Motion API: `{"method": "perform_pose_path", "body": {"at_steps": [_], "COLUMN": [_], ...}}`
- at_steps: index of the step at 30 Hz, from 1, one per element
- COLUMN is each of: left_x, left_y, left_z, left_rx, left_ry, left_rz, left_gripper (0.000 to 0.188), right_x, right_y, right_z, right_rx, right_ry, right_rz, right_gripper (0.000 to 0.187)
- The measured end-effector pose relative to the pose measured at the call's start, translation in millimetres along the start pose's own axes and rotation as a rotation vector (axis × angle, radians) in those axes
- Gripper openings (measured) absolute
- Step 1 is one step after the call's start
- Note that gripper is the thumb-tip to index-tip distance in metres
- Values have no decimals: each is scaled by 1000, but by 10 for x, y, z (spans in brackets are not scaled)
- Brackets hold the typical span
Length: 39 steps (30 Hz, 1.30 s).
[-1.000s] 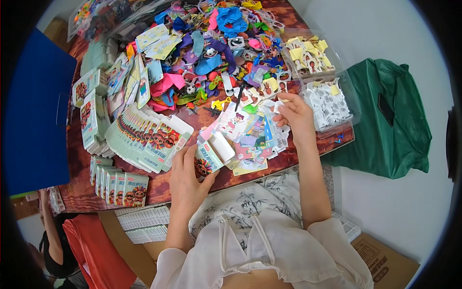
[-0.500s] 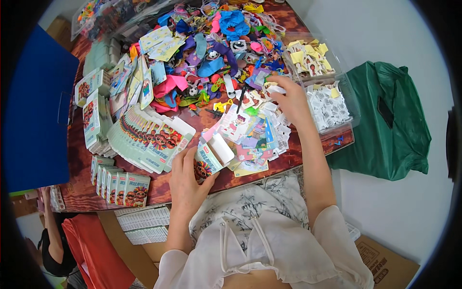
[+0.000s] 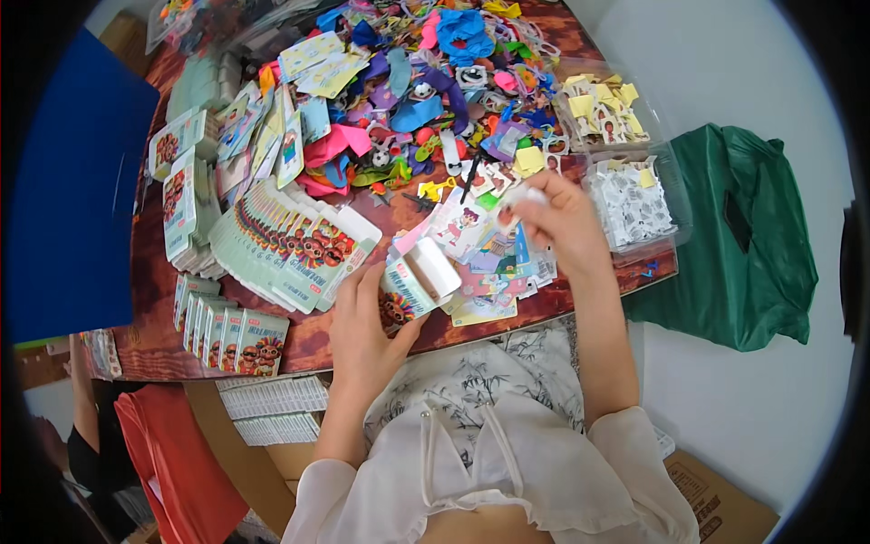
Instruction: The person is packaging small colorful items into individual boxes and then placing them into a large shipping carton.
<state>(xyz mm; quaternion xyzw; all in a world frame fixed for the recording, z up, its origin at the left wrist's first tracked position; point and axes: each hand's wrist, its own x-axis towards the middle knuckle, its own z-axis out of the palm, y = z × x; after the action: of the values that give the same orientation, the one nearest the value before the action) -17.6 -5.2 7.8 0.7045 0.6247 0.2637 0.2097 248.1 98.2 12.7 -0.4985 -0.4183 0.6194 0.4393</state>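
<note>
Near the table's front edge, my left hand (image 3: 364, 325) grips a small printed carton (image 3: 408, 292) whose white top flap stands open. My right hand (image 3: 573, 227) is closed in a pinch on a small whitish cut-out piece (image 3: 510, 212), partly covered by the fingers. It hovers above a spread of colourful cards (image 3: 494, 288), to the upper right of the carton. A card with a cartoon child (image 3: 459, 225) lies between the two hands. Beyond the right hand are small paper cut-outs and a yellow paper square (image 3: 528, 161).
A fan of flat cartons (image 3: 281, 245) and several upright cartons (image 3: 258, 343) are at the left. Behind lies a heap of small toys and balloons (image 3: 417, 113). Clear trays of paper pieces (image 3: 627, 204) and a green bag (image 3: 734, 236) stand right. A person's arm (image 3: 83, 399) shows lower left.
My right hand has drawn back from the cut-outs toward me, carrying a small whitish piece nearer the carton. My left hand keeps hold of the carton. The whole view has shifted slightly.
</note>
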Motion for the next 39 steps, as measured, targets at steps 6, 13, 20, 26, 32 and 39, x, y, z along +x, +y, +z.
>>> {"method": "perform_pose_path", "body": {"at_steps": [6, 13, 20, 26, 32, 39], "left_x": [-2, -72, -71, -111, -124, -136], "left_y": [45, 32, 23, -56, -91, 52], "left_z": [61, 82, 156, 385, 410, 244], "left_rx": [-51, -12, -254, -434, -515, -960], "left_ry": [-7, 41, 114, 224, 147, -63], "left_rz": [-9, 7, -100, -142, -99, -136], "left_gripper": [74, 76, 79, 81, 85, 73], "right_x": [-363, -420, -488, -576, -529, -528], "right_y": [78, 113, -2, 304, 222, 389], "right_z": [655, 861, 838, 883, 885, 723], "right_rx": [-115, -719, -605, -515, -335, 170], "right_ry": [-72, -222, -87, -168, -237, -43], "right_rz": [-14, -419, -550, -495, -494, -219], "right_gripper": [17, 23, 22, 17, 25, 22]}}
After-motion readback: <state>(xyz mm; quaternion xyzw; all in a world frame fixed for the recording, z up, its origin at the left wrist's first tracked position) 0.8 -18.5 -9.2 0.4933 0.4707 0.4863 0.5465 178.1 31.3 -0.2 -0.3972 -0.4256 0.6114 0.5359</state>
